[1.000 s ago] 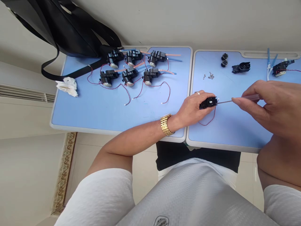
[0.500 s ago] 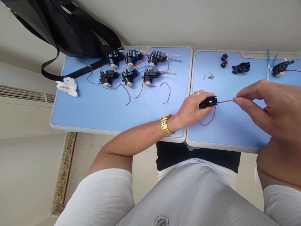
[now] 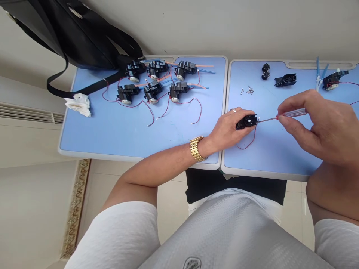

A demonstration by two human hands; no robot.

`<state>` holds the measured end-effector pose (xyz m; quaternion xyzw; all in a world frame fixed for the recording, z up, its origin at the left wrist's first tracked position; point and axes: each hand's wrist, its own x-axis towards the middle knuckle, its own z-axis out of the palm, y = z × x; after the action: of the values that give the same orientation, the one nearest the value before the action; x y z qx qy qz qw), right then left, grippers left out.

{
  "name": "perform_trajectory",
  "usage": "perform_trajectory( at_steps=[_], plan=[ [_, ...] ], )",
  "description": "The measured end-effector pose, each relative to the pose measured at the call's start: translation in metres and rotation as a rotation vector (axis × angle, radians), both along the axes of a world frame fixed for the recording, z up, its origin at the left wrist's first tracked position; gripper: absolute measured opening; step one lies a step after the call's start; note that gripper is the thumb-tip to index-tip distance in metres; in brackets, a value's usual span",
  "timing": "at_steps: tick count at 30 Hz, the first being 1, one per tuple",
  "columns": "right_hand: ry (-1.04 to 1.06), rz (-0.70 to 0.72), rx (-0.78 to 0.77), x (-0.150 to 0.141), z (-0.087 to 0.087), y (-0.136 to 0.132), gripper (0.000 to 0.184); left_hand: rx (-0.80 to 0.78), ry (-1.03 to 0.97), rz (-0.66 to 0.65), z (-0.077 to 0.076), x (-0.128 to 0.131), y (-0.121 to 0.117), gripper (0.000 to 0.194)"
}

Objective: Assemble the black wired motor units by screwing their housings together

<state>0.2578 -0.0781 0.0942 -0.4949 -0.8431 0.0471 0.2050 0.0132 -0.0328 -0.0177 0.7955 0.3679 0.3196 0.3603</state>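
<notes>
A person is working at two blue worktops set edge to edge. The left hand, with a ring on one finger and a gold link watch at the wrist, is clenching a small black plastic housing just above the right-hand worktop, a twisted red wire looping down from it onto the surface. The right hand is pinching a slim screwdriver between thumb and fingers, its thin metal shaft reaching across to the end of the housing, apparently touching it.

Beyond the hands, a small cluster of tiny screws is lying on the same worktop, near two small black caps and a black housing part. A wired black unit with blue tubing is lying toward the far right edge. On the left-hand worktop, six black units, among them one at the front, are lying in two rows with their red wires spread out — a black bag is lying over the far corner, beside a crumpled tissue.
</notes>
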Motion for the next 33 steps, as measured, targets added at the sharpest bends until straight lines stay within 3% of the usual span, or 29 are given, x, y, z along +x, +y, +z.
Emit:
perform_trajectory(
  at_steps=[4,12,14,18,21,29,33],
  plan=[
    [0.003,-0.004,0.028,-0.001,-0.001,-0.001,0.008,-0.001,-0.009,-0.003,-0.002,0.0,0.0,0.027],
    [-0.118,-0.15,0.16,0.004,-0.011,0.004,0.061,0.0,-0.005,-0.011,-0.003,0.0,0.0,0.029],
    [-0.108,-0.129,0.168,0.004,-0.01,0.004,0.059,0.003,-0.008,-0.007,-0.002,0.0,0.0,0.028],
    [-0.014,0.011,0.122,0.002,-0.006,0.002,0.025,0.012,-0.044,-0.009,-0.002,0.0,0.001,0.027],
    [0.009,0.033,0.171,0.0,-0.005,0.002,0.009,0.009,-0.054,-0.012,-0.003,0.0,0.002,0.028],
    [-0.077,0.023,0.419,0.002,-0.015,0.011,0.042,0.004,-0.041,-0.019,-0.007,-0.001,0.001,0.029],
    [-0.111,-0.001,0.455,0.005,-0.017,0.013,0.052,-0.001,-0.038,-0.017,-0.006,-0.001,0.001,0.029]
  ],
)
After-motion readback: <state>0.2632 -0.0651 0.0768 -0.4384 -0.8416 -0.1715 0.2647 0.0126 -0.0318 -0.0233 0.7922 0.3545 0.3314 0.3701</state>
